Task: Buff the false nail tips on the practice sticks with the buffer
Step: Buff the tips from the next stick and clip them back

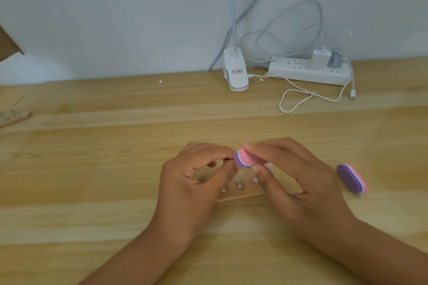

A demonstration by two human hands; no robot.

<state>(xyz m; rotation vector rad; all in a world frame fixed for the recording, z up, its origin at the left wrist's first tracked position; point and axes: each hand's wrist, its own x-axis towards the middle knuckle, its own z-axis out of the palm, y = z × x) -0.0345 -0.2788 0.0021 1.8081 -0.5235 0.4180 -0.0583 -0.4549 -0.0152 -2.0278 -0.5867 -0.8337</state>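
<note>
My right hand (291, 180) grips a small pink and purple buffer block (244, 158) between thumb and fingers. Its end meets the fingertips of my left hand (196, 180), which pinches a thin practice stick (225, 160); the nail tip on it is hidden behind the buffer. Below both hands a clear holder plate (240, 194) lies on the wooden table, with a few more clear sticks and their metal bases (239, 184) standing in it. A second pink and purple buffer (352, 178) lies on the table to the right of my right hand.
At the back stand a white clip lamp base (235, 71) and a white power strip (310, 70) with plugs and a looping white cable (301, 97). A wooden piece (14, 118) lies at the left edge. Cardboard (8, 44) shows at the upper left.
</note>
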